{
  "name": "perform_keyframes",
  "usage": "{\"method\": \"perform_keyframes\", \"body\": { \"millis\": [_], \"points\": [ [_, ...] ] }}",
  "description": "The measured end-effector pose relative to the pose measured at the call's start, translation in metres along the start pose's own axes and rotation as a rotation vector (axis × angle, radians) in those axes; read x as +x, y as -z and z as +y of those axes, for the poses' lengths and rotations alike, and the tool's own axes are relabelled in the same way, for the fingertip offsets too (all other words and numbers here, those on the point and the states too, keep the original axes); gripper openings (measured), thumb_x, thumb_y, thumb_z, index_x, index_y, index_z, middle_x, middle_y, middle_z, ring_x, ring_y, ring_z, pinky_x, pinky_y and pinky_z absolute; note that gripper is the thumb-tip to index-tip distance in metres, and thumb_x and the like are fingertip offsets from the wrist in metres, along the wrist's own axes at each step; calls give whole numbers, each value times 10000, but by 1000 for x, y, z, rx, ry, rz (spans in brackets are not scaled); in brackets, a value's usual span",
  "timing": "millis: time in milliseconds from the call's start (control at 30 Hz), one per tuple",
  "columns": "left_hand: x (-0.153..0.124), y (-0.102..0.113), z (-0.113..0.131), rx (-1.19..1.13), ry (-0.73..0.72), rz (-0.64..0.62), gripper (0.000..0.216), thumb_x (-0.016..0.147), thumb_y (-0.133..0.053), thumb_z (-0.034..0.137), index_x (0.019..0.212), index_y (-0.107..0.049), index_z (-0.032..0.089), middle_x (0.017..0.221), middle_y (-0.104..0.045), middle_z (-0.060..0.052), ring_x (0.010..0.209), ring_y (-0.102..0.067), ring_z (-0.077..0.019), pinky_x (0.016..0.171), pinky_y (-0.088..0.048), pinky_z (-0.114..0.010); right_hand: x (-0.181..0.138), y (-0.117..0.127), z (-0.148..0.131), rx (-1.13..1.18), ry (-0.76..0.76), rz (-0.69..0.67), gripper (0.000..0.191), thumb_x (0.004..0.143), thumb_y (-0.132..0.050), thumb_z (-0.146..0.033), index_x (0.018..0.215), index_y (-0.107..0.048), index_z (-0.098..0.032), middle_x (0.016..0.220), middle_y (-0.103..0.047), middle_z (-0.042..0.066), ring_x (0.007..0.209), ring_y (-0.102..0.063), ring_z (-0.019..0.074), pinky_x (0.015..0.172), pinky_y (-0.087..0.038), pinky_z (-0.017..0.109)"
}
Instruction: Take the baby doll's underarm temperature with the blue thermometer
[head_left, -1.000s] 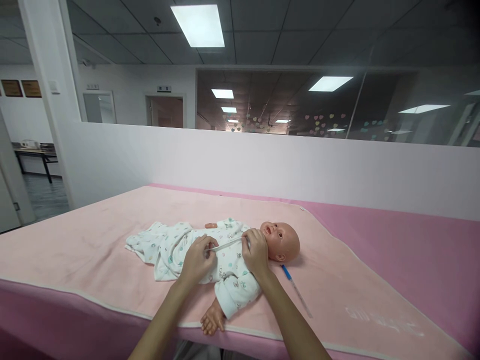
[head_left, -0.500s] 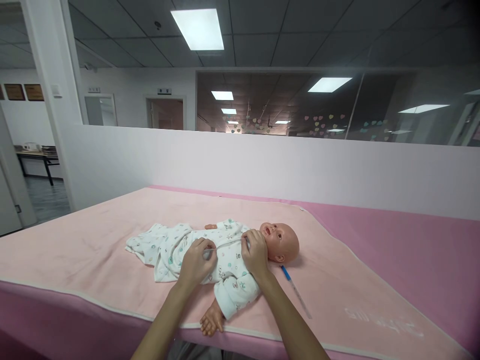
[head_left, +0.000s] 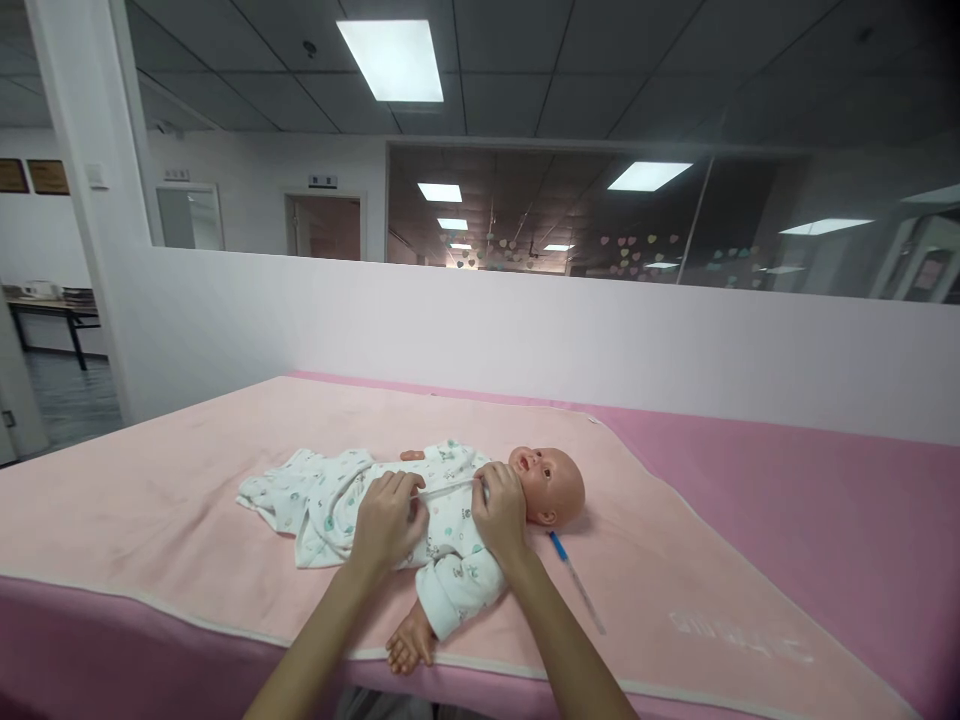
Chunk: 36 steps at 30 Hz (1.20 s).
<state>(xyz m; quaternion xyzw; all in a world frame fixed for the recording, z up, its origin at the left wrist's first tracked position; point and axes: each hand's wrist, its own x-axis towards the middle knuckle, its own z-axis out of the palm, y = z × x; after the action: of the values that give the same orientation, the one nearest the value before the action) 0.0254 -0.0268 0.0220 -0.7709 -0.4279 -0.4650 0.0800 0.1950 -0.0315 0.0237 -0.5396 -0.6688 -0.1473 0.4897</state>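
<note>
A plastic baby doll in a white printed cloth romper lies on its back near the front edge of a pale pink towel, head to the right. Its bare hand almost reaches that edge. Open towel spreads to the left and behind the doll. A thin clear stick with a blue tip lies just right of the head. The towel covers a deeper pink table, backed by a low white partition wall. The left hand rests on the doll's belly and the right hand at its collar. The fingers of both hands are curled tight, pinching the romper's front edge taut between them.
</note>
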Motion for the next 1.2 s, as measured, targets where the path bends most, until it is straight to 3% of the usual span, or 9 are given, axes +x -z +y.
{"method": "perform_keyframes", "body": {
  "millis": [167, 267, 367, 467, 700, 867, 933, 1000, 1200],
  "points": [
    [48, -6, 18, -170, -69, 34, 177, 745, -401, 157, 850, -540, 182, 793, -583, -46, 782, -528, -182, 730, -396, -308, -26, 45, -9, -53, -106, 115, 179, 794, -385, -193, 883, -538, -173, 939, -573, 64, 937, -474, 191, 832, -358, 324],
    [74, -28, 23, -368, -61, -238, 229, 739, -382, 155, 850, -581, 179, 780, -606, -34, 723, -545, -152, 680, -413, -268, -62, 79, 8, -173, -318, 206, 215, 792, -395, -267, 904, -551, -170, 910, -597, 79, 890, -510, 210, 779, -397, 336],
    [78, -52, 20, -521, -36, -545, 225, 716, -433, 193, 829, -627, 169, 730, -628, -25, 681, -558, -146, 640, -419, -247, -102, 102, 41, -387, -477, 64, 268, 748, -444, -327, 899, -593, -163, 926, -621, 102, 869, -543, 259, 739, -417, 386],
    [70, -62, 14, -665, 17, -629, 236, 710, -498, 285, 849, -644, 163, 805, -644, -40, 760, -567, -162, 679, -430, -243, -128, 113, 68, -523, -492, -172, 289, 719, -484, -386, 844, -650, -184, 959, -638, 101, 883, -570, 288, 720, -432, 408],
    [62, -62, 10, -728, 60, -606, 323, 617, -632, 341, 897, -645, 179, 856, -646, -42, 815, -568, -170, 726, -433, -244, -127, 129, 57, -570, -525, -242, 247, 776, -416, -294, 739, -644, -206, 761, -669, 44, 718, -622, 214, 628, -454, 315],
    [61, -71, 7, -679, 168, -404, 279, 718, -508, 355, 859, -644, 156, 635, -634, -23, 617, -556, -148, 617, -410, -251, -102, 138, 17, -542, -592, 133, 288, 775, -419, -411, 850, -624, -222, 751, -672, 25, 628, -619, 200, 479, -405, 267],
    [60, -72, 4, -678, 213, -347, 290, 728, -489, 375, 798, -651, 146, 631, -634, -30, 613, -553, -153, 594, -391, -252, -86, 135, -4, -534, -531, 315, 333, 804, -367, -427, 857, -618, -214, 750, -668, 29, 652, -618, 199, 510, -407, 267],
    [61, -73, 1, -707, 279, -300, 313, 731, -482, 402, 752, -647, 138, 636, -632, -35, 614, -548, -155, 577, -375, -249, -68, 127, -20, -447, -403, 379, 347, 822, -354, -421, 851, -613, -192, 749, -662, 36, 665, -613, 174, 556, -416, 250],
    [63, -74, -7, -1006, 580, -260, 343, 673, -568, 453, 759, -630, 128, 651, -620, -26, 652, -541, -138, 626, -385, -236, -14, 82, -31, -323, -146, 218, 289, 856, -352, -298, 847, -609, -167, 795, -655, 47, 718, -582, 136, 609, -403, 216]
  ]
}}
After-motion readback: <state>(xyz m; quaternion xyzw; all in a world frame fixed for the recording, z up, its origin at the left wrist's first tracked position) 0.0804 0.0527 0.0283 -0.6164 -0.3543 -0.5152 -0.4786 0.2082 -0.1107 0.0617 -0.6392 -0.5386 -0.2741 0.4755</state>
